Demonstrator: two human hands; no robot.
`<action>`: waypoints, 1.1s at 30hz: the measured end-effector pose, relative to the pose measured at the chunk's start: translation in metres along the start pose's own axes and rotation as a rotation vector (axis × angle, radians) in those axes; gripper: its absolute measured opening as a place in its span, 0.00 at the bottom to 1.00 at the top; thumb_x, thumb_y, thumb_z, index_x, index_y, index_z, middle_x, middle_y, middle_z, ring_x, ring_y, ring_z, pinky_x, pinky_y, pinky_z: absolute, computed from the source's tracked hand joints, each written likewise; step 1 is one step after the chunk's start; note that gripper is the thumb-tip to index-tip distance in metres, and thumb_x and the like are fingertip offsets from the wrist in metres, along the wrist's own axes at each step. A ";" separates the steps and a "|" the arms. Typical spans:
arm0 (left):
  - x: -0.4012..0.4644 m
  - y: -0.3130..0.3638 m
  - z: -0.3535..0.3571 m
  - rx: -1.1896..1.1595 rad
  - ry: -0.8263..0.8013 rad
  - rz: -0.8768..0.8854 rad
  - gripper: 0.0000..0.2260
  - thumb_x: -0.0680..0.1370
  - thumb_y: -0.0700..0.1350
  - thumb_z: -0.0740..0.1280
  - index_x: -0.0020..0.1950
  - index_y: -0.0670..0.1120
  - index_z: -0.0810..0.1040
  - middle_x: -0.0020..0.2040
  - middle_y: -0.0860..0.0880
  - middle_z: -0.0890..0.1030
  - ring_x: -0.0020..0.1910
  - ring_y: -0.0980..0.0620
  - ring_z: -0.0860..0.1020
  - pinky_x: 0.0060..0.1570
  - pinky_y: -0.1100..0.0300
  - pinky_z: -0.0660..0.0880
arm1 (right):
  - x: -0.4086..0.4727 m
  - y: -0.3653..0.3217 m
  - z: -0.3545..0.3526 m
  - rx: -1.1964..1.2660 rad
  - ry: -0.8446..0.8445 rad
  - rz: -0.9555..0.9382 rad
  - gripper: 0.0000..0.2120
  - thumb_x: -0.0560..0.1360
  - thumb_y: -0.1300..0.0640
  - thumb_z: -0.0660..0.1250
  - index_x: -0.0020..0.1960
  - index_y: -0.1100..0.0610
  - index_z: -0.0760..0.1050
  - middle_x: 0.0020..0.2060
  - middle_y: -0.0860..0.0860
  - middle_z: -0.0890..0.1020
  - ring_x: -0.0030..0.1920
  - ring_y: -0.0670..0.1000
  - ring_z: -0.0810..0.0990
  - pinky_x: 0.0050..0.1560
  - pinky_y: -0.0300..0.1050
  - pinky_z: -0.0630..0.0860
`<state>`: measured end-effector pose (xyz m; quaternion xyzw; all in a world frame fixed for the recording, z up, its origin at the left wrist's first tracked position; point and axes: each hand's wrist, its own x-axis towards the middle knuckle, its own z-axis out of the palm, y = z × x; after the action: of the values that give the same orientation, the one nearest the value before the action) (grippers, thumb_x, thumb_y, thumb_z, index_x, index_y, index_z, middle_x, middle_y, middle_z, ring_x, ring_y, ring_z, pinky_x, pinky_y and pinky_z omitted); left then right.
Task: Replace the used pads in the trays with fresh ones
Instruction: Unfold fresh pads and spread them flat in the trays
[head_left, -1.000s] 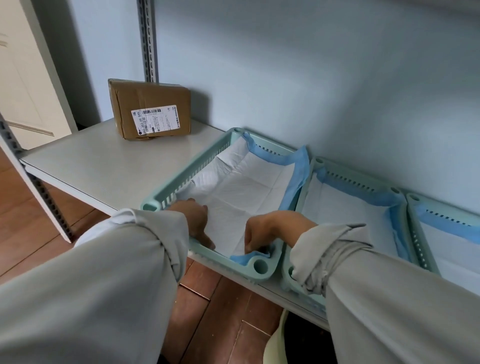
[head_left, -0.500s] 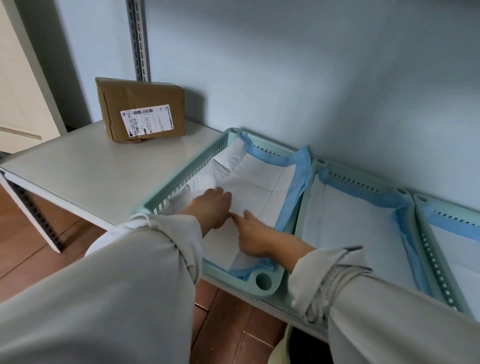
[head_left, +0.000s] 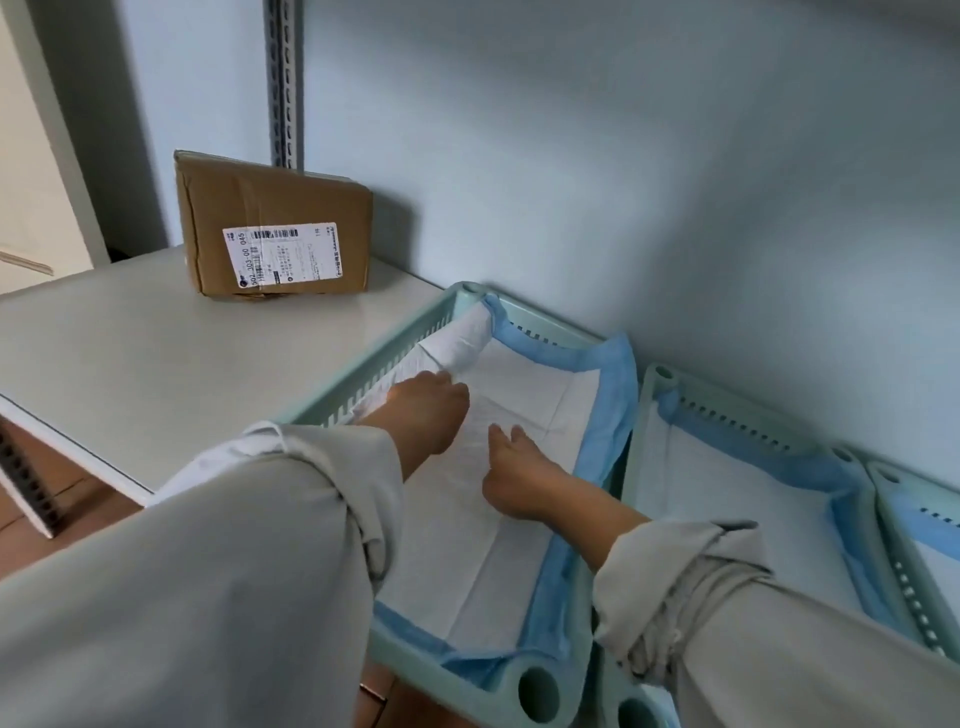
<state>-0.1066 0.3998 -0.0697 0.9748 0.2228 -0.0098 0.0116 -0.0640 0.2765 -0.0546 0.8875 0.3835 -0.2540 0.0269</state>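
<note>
Step in hand, as I judge it: seating a fresh pad (head_left: 519, 395) in the leftmost tray (head_left: 363, 384). The pad lies inside that tray, white face up, its blue border riding up the far and right walls and folded over the near corner.

Left hand (head_left: 426, 410): flat on the pad near the tray's left wall, fingers extended, pressing, grasping nothing. Right hand (head_left: 514, 478): resting on the pad's middle, fingers mostly straight and pointing away, also grasping nothing. The two hands are near each other but apart.

The far-left part of the pad is bunched against the slotted wall. Next move likely calls for sweeping both palms outward and away to flatten that bunch and push the edges into the corners, without dragging the whole sheet off its seat.

Count:
- Trays: three in view, side by side along the wall; middle tray (head_left: 644, 415), right tray (head_left: 893, 488) cut off by the frame edge.
- Pads: one per tray, three; the third is only partly visible, so probably fresh like the others.
- Cardboard box (head_left: 275, 228): one, on the shelf (head_left: 130, 353), well apart from the trays.
- Hands: two.
</note>
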 end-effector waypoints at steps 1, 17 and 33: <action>0.007 -0.001 0.004 -0.015 -0.013 0.070 0.19 0.80 0.47 0.62 0.69 0.44 0.67 0.69 0.44 0.69 0.70 0.45 0.66 0.64 0.50 0.69 | 0.009 0.001 -0.002 -0.024 0.023 -0.034 0.30 0.82 0.58 0.50 0.78 0.59 0.39 0.77 0.58 0.41 0.78 0.57 0.43 0.76 0.51 0.46; 0.090 -0.004 0.013 -0.007 0.114 0.085 0.27 0.78 0.54 0.62 0.73 0.43 0.62 0.73 0.43 0.64 0.73 0.44 0.62 0.69 0.50 0.66 | 0.096 0.036 -0.027 -0.112 0.025 -0.066 0.32 0.81 0.43 0.48 0.78 0.52 0.38 0.77 0.55 0.39 0.77 0.58 0.39 0.77 0.56 0.43; 0.126 -0.009 0.031 -0.134 0.023 -0.007 0.33 0.79 0.63 0.54 0.77 0.45 0.52 0.78 0.43 0.50 0.77 0.44 0.49 0.75 0.47 0.50 | 0.139 0.065 -0.046 -0.132 0.058 -0.032 0.34 0.78 0.34 0.46 0.76 0.44 0.35 0.77 0.53 0.37 0.77 0.58 0.36 0.75 0.62 0.42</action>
<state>0.0026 0.4622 -0.1042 0.9710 0.2267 0.0164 0.0744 0.0812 0.3348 -0.0902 0.8845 0.4142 -0.2029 0.0700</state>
